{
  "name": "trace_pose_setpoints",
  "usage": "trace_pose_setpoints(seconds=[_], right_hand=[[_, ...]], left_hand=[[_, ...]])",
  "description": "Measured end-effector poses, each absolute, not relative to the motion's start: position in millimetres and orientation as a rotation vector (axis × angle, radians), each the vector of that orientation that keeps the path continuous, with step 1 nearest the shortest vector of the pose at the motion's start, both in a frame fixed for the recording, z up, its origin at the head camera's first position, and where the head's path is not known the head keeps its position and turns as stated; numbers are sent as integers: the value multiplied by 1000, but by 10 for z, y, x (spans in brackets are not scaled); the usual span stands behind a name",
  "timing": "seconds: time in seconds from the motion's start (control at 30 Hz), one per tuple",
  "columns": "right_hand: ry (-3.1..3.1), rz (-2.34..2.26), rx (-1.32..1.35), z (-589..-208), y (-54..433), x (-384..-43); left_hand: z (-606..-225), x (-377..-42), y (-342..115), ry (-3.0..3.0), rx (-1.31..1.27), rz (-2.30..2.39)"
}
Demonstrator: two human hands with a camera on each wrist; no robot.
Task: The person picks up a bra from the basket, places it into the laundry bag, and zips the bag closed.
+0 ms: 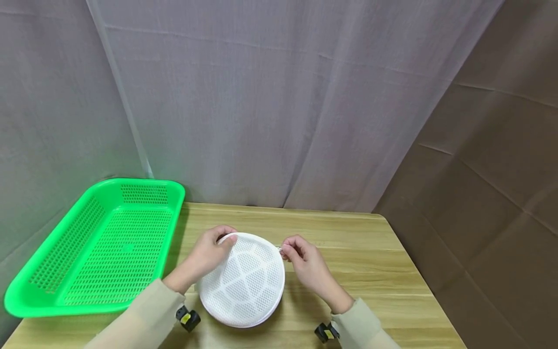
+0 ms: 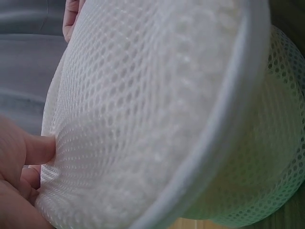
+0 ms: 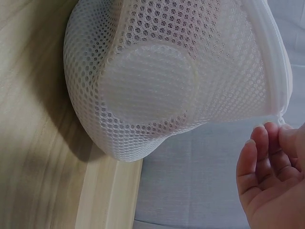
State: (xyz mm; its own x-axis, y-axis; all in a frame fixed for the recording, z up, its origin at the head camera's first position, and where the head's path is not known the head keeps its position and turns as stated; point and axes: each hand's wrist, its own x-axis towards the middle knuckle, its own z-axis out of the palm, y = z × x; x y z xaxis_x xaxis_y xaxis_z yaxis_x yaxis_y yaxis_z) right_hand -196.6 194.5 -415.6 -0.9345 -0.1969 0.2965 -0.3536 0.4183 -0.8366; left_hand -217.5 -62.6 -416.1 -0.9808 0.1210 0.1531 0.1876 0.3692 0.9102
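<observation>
A white mesh laundry bag (image 1: 244, 281) with a round, flat top is held above the table, tilted toward the head camera. My left hand (image 1: 209, 254) grips its upper left edge, thumb on the top mesh. In the left wrist view the thumb and fingers of the left hand (image 2: 19, 176) pinch the mesh (image 2: 128, 100). At the bag's right rim, my right hand (image 1: 307, 261) pinches the small zipper pull (image 3: 281, 118) between thumb and fingertips. A zipper band (image 3: 271, 62) follows the rim. Through the mesh side a pale round patch (image 3: 147, 86) shows.
On the left side of the wooden table (image 1: 370, 276) stands a large green perforated basket (image 1: 174, 232). A grey curtain (image 1: 244, 121) hangs behind the table, and a brown cloth wall (image 1: 488, 203) slopes along the right.
</observation>
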Motion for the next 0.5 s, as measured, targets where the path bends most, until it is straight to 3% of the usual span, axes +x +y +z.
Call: trace_pose_setpoints(seconds=[0.33,0.5], right_hand=[[-2524,1551,497,-3850,1837,-1772],[-2492,1572,513,-3874,1855,-1770]], left_hand=[[-4160,-2160,-628,-2538,-252,-1773],[-4157,-2170,-655,-2518,-180,-1841]])
